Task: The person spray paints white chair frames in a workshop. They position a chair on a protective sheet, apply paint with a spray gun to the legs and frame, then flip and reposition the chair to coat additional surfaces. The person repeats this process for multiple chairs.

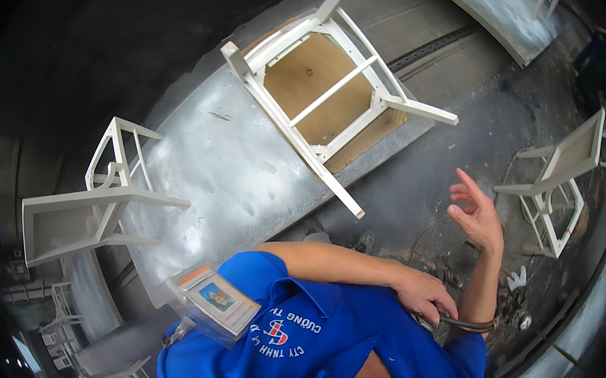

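My left hand (424,296) reaches across my body, its fingers curled over one end of a dark hose (469,326) that runs to the crook of my right arm. What lies under the fingers is partly hidden. Raised beyond it, my right hand (476,216) is empty, with fingers apart and slightly bent. Ahead and to the left, a white chair frame (342,93) rests upside down, legs up, on a brown board (308,71). That board lies on a long metal-topped table (226,151). Neither hand touches the chair.
More pale chairs stand at the left (105,212) and right (555,175). A person (594,72) is at the far right. Near my right elbow are a white glove-like thing (517,278) and a metallic fitting (522,320). Another pale bench (498,18) stands at the top.
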A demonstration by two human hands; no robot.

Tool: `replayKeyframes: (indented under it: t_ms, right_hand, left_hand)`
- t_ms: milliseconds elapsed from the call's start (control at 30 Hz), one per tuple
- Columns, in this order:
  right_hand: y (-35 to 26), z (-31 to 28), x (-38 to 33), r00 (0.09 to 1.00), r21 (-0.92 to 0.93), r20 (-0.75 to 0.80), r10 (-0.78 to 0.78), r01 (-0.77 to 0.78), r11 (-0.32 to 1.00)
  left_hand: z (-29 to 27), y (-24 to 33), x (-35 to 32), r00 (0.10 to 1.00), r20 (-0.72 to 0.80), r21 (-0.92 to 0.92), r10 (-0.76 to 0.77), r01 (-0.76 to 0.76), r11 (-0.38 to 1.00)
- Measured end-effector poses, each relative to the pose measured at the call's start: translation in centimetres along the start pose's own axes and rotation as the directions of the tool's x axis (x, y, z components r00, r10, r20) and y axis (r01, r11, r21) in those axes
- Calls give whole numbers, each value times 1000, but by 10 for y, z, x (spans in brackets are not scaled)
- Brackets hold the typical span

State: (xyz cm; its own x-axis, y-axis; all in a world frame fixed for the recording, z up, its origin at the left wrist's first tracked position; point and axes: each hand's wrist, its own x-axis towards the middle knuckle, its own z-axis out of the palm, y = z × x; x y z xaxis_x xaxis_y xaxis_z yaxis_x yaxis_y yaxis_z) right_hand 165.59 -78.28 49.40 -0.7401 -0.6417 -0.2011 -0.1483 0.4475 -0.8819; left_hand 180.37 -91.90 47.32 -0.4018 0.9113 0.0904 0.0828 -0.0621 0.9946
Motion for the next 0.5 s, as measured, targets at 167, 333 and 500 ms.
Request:
replayKeyframes:
  t_ms: [167, 333, 500]
  right_hand:
    - [-35, 19, 37, 977, 175, 92, -193, 175, 969]
    - [-61, 13, 19, 988, 104, 102, -119, 108, 989]
    - [-86, 15, 17, 992, -67, 124, 7, 1, 998]
  left_hand:
    - [-53, -15, -118, 743, -668, 190, -28, 206, 960]
    - [-144, 12, -310, -267, -910, 134, 318, 535, 834]
    - [-221, 60, -399, -295, -777, 162, 556, 760, 630]
